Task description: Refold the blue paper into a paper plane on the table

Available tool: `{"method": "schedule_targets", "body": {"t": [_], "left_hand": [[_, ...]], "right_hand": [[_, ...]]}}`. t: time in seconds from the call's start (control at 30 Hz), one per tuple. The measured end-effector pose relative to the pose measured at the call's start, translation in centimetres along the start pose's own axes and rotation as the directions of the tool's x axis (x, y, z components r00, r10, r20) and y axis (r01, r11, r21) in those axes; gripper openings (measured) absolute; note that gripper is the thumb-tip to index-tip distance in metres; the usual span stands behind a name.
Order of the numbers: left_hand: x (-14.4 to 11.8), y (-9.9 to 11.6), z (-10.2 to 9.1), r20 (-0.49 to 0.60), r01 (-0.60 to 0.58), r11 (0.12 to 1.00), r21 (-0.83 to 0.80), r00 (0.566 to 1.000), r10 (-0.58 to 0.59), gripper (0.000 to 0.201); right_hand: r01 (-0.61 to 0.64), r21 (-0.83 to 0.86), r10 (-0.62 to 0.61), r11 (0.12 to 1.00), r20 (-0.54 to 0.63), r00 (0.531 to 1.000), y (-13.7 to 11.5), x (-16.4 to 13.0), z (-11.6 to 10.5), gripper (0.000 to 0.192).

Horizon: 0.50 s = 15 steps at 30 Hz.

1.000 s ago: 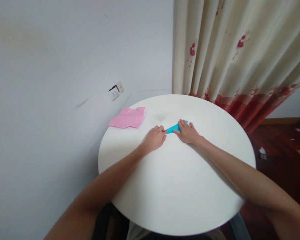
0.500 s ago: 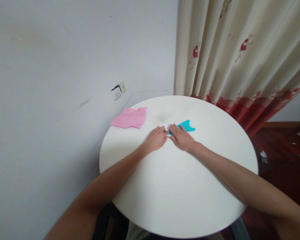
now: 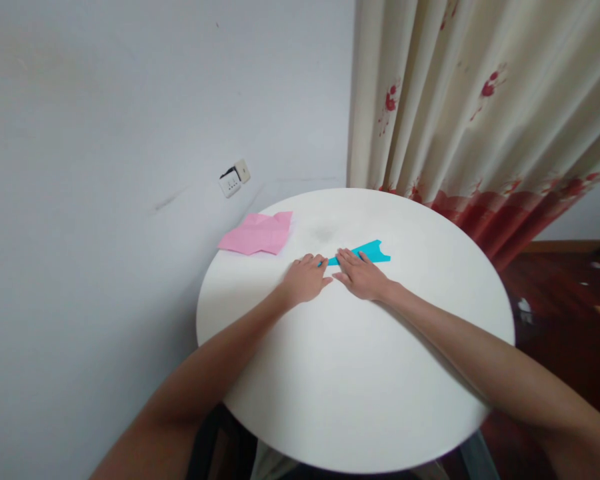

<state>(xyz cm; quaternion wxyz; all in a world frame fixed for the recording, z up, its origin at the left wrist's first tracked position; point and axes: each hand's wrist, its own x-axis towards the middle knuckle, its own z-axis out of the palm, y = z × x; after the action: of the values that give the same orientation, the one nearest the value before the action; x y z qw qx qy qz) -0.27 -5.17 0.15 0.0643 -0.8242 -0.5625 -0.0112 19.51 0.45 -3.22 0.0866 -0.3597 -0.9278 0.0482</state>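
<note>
A folded strip of blue paper (image 3: 374,251) lies on the white round table (image 3: 360,373), wide and notched at its right end and narrow toward the left. My right hand (image 3: 359,273) rests flat across its middle, fingers stretched out. At the narrow end, my left hand (image 3: 306,277) lies palm down with its fingertips over the paper's tip and its thumb held apart. The very tip is partly hidden under those fingers.
Pink creased paper (image 3: 257,233) sits at the table's back left, near the wall (image 3: 105,133). A socket (image 3: 229,183) is fixed to that wall. Beyond the table on the right hangs a cream and red curtain (image 3: 460,120).
My left hand has shifted slightly left, its thumb now away from the fingers. More of the blue paper's narrow part shows between the hands, and its surface looks smoother. My right hand stays nearly in place.
</note>
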Motion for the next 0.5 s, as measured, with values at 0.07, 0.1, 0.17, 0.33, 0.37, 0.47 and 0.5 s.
{"method": "schedule_targets", "body": {"t": [0.07, 0.1, 0.17, 0.33, 0.37, 0.47, 0.5], "left_hand": [[-0.3, 0.0, -0.6, 0.03, 0.034, 0.999, 0.001, 0.999, -0.034, 0.035], [-0.4, -0.1, -0.9, 0.041, 0.05, 0.999, 0.002, 0.998, -0.05, 0.034], [-0.7, -0.1, -1.4, 0.063, 0.073, 0.997, 0.019, 0.995, -0.074, 0.032], [-1.2, -0.3, -1.9, 0.091, 0.092, 0.992, 0.08, 0.991, -0.099, 0.027], [-1.2, -0.4, -2.0, 0.096, 0.098, 0.992, 0.081, 0.99, -0.106, 0.026], [-1.0, -1.4, -2.3, 0.151, 0.179, 0.983, 0.048, 0.971, -0.184, 0.03], [-0.8, -1.9, -2.3, 0.168, 0.234, 0.972, 0.027, 0.957, -0.236, 0.034]], "right_hand": [[-0.002, 0.004, 0.002, 1.0, 0.0, 1.0, 0.0, 0.0, 0.0, 0.072], [-0.003, 0.006, 0.003, 1.0, -0.002, 1.0, 0.0, 0.0, 0.0, 0.072], [-0.004, 0.008, 0.004, 1.0, -0.005, 1.0, 0.0, 0.0, 0.0, 0.073], [0.0, 0.006, 0.0, 1.0, 0.001, 1.0, 0.1, 0.0, 0.1, 0.074], [0.0, 0.005, 0.0, 1.0, 0.0, 1.0, 0.1, 0.0, 0.1, 0.074], [-0.003, 0.003, 0.003, 1.0, 0.004, 1.0, 0.1, 0.0, 0.0, 0.073], [-0.004, 0.003, 0.004, 1.0, 0.008, 1.0, 0.1, 0.0, -0.1, 0.073]]}}
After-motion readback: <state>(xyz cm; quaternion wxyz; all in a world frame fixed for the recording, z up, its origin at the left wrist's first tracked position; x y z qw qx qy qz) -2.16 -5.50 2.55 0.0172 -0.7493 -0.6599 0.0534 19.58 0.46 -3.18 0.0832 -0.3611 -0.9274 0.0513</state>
